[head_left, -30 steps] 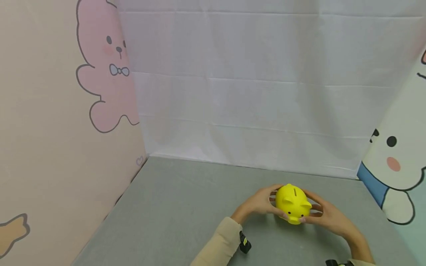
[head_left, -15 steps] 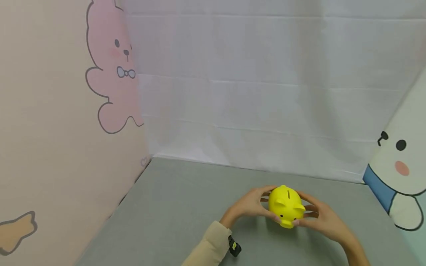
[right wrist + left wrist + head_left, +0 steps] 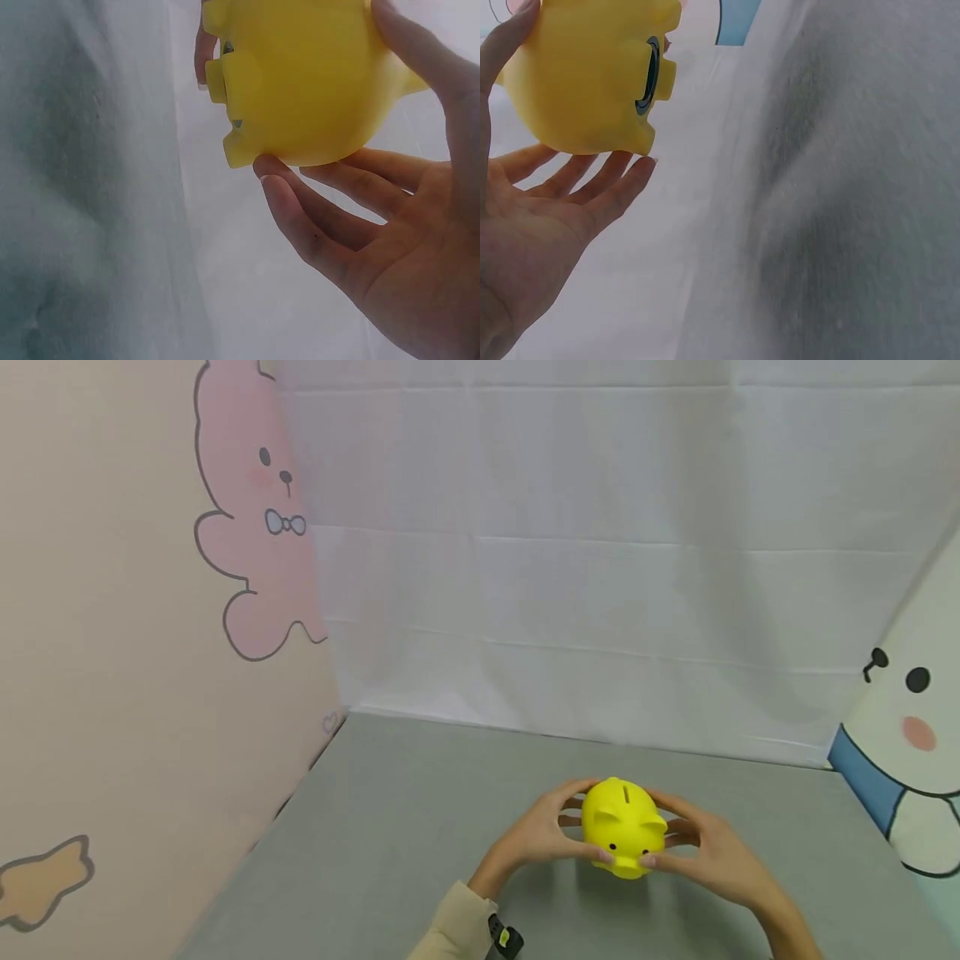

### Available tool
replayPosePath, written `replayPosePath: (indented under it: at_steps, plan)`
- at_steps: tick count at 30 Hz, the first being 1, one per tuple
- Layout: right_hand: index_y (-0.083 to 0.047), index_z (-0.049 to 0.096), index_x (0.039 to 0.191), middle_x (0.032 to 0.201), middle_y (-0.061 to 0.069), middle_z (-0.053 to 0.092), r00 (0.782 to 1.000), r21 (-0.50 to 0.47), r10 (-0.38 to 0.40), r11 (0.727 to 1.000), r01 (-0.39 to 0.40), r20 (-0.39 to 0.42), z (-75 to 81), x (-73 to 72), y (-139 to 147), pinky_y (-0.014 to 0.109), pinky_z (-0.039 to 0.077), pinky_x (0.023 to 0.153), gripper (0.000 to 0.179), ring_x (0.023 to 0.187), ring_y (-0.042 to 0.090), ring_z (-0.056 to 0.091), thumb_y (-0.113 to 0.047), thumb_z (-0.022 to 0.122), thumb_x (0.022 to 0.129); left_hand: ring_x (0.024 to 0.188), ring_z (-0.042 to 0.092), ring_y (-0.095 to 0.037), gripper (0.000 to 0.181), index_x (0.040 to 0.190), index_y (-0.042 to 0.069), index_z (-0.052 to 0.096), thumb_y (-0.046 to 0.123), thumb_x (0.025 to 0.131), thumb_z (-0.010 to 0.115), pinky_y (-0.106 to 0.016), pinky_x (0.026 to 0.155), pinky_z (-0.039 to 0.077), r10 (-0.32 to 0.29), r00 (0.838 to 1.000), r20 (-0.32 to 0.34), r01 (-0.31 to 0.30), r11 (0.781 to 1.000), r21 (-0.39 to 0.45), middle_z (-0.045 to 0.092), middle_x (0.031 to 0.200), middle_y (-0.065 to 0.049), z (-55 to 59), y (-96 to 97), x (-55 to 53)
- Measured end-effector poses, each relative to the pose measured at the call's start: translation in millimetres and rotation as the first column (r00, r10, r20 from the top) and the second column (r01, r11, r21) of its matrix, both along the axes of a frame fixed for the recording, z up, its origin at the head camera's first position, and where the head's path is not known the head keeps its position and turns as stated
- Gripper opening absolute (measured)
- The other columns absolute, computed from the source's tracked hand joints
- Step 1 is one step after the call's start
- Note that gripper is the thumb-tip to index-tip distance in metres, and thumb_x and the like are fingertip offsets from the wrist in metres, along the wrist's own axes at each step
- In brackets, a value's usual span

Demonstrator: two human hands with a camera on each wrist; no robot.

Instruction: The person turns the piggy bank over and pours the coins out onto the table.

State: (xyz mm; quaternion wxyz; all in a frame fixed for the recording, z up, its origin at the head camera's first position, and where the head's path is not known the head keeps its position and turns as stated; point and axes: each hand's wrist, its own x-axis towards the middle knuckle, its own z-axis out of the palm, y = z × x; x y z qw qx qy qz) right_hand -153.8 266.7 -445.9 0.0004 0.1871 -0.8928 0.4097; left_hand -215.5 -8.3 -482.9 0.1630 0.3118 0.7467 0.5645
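A yellow piggy bank, with a coin slot along its back and its snout facing me, is held between both hands a little above the table. My left hand grips its left side, thumb near the snout and fingers round the far side. On the other side my right hand grips it in much the same way. From the left wrist, the bank's underside shows a dark round plug between stubby feet. In the right wrist view the fingertips touch the yellow body near a foot.
A grey cloth-covered table spreads below. Behind it hangs a creased white sheet. Printed cartoon walls stand at the left and right. A black device is strapped at the left sleeve cuff.
Both hands have carried the piggy bank leftward and slightly nearer to me. The grip looks the same. The head view has also shifted a little.
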Motion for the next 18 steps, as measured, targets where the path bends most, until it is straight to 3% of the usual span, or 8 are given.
replayPosePath:
  at_steps: [10, 18]
  plan:
    - [-0.009, 0.05, 0.155, 0.143, 0.02, 0.066, 0.999, -0.01, 0.032, 0.999, -0.033, -0.043, -6.6, 4.5, -31, 0.025, 0.062, 0.078, 0.079, 0.094, 0.002, 0.07, -0.033, 0.086, 0.089, 0.132, 0.064, -0.01, 0.082, 0.155, 0.028, 0.049, 0.036, 0.085, 0.09, -0.027, 0.107, 0.056, 0.034, 0.999, 0.003, -0.034, 0.993, 0.117, 0.056, 0.156, 0.002, -0.2, -29.0, 11.6]
    - [-0.007, 0.049, 0.154, 0.138, 0.013, 0.069, 0.997, -0.018, 0.048, 0.999, -0.05, -0.06, -6.9, 2.4, -45, 0.028, 0.063, 0.081, 0.076, 0.1, 0.004, 0.068, -0.033, 0.083, 0.092, 0.126, 0.069, -0.013, 0.08, 0.154, 0.023, 0.052, 0.038, 0.085, 0.089, -0.032, 0.102, 0.061, 0.052, 0.998, -0.026, -0.047, 0.986, 0.162, 0.06, 0.153, -0.003, -0.5, -40.8, 12.1]
